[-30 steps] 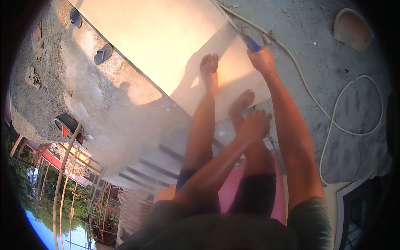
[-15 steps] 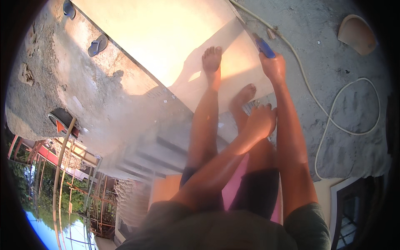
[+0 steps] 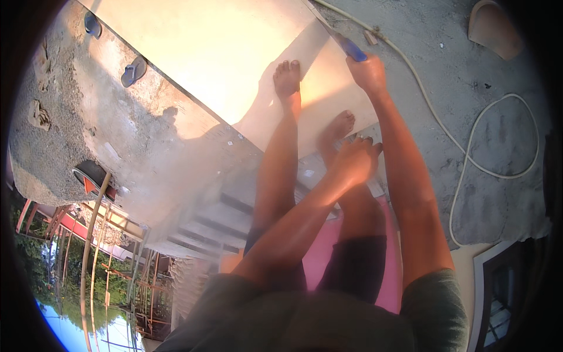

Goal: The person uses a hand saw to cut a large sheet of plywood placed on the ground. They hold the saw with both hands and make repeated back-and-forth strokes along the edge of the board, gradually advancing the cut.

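My right hand (image 3: 369, 76) is closed round the blue handle (image 3: 353, 49) of a hand saw. Its thin blade (image 3: 325, 24) stretches away along the right edge of a large, pale flat board (image 3: 193, 53). A toothed shadow falls on the board's surface. Nearer to me, my left hand (image 3: 356, 159) is curled closed above my right shin, just past the board's near edge. What its fingers hold, if anything, is hidden. Both my bare feet, the left one (image 3: 287, 79) and the right one (image 3: 340, 125), are on the board.
A cream hose (image 3: 422, 94) loops over the grey ground at right, with a curved clay piece (image 3: 495, 32) beyond. Two sandals (image 3: 134, 71) lie left of the board. Steps (image 3: 205, 226) are below left, near a black tub (image 3: 94, 179) and a bamboo pole (image 3: 94, 234).
My right hand and the saw have shifted left and slightly away from me. My left hand has moved a little left. The whole view has shifted slightly too.
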A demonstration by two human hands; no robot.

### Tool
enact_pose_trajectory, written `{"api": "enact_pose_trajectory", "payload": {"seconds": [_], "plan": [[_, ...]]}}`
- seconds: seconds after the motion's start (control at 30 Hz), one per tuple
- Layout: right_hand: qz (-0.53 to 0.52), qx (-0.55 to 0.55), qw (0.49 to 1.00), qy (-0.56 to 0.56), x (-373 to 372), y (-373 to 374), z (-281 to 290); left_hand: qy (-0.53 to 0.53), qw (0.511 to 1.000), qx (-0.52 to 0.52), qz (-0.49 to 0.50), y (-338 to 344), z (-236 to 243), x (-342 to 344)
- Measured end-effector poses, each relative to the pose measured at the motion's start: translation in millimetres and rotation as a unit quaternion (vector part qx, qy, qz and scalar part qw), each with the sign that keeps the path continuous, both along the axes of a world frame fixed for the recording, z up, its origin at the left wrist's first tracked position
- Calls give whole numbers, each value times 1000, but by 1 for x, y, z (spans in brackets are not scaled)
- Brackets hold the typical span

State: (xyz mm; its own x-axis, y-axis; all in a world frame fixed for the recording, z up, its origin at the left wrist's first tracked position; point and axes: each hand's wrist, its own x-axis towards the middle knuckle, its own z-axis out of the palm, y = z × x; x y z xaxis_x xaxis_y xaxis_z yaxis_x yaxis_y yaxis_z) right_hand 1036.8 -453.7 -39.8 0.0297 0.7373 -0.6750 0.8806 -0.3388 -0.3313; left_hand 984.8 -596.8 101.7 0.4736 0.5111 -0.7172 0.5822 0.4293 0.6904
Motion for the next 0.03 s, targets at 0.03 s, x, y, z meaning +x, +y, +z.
{"api": "enact_pose_trajectory", "payload": {"seconds": [0.03], "plan": [[21,-11,999,29,-14,3,-6,10,1000,-26,0,-4,-3,-9]]}}
